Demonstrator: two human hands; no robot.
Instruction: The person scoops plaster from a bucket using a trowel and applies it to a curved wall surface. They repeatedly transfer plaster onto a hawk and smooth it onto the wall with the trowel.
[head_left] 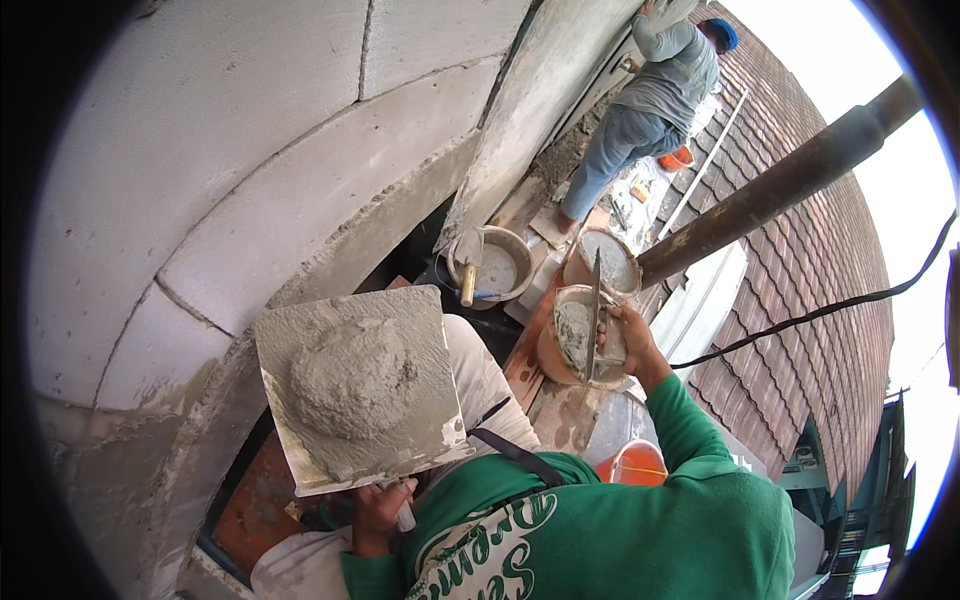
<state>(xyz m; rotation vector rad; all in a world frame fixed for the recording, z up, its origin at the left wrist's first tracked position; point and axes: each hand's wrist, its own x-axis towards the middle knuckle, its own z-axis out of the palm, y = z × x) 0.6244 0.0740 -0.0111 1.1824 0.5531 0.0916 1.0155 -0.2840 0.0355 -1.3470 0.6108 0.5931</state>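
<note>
My left hand [383,512] is closed around the handle beneath a square plasterer's hawk [437,410], held out in front of the block wall. A heaped mound of wet grey mortar [352,378] sits on its board. To the right, my right hand [632,343] grips a plastering trowel [594,325], its blade seen nearly edge-on. The trowel is above the mouth of an orange-brown bucket [552,362] with grey mortar inside. Whether the blade touches that mortar, I cannot tell.
A round bucket [527,262] holds a wooden-handled tool [469,280]. Another bucket [632,283] contains grey mix; an orange bucket [640,465] is near my right elbow. A co-worker [655,95] stands at the wall farther off. A thick pipe [780,185] and black cable [800,318] cross the tiled roof.
</note>
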